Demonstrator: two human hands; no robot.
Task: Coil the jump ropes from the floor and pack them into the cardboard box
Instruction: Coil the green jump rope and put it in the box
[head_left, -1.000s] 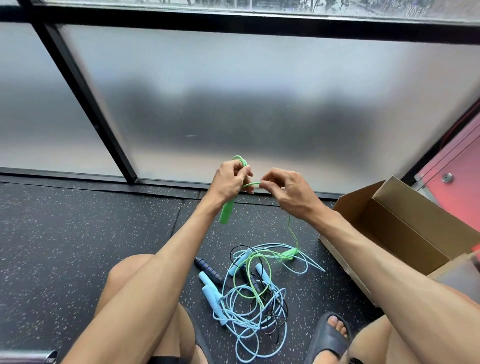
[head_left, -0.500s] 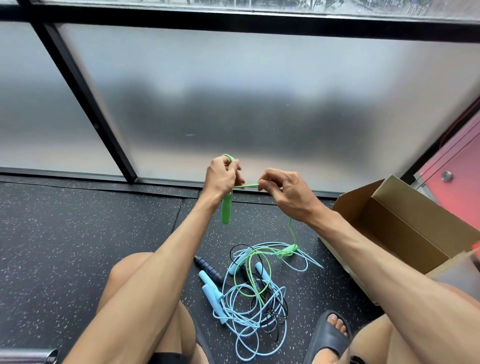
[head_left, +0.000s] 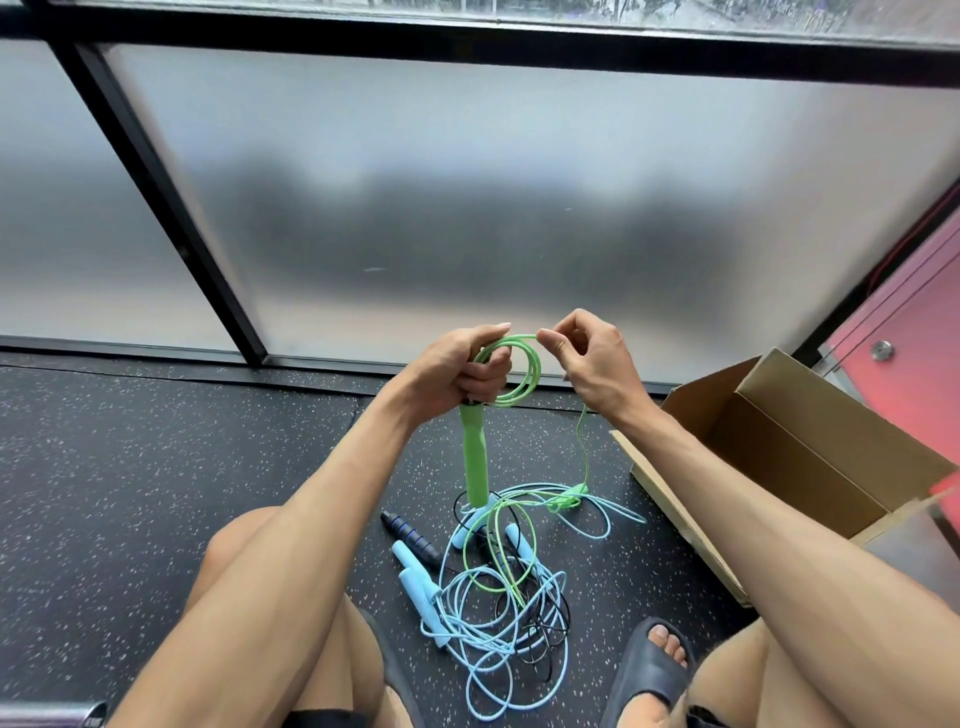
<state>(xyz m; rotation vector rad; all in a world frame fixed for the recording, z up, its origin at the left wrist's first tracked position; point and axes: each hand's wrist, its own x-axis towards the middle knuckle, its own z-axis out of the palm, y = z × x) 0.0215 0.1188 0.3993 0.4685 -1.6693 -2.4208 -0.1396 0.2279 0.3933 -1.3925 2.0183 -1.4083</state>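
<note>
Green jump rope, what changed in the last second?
The left hand now holds several loops of the green plastic jump rope against its handle, not one strand. The right hand, pinching the cord, has risen to the coil's top. The tangle of light blue and black ropes and the brown cardboard box stayed.

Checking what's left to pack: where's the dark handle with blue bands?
Head view, on the floor: the dark handle lies beside the light blue handles, at the rope tangle's left edge.

The cardboard box (head_left: 800, 467) stands right of the jump ropes (head_left: 415, 577) on the floor (head_left: 156, 467).
</note>
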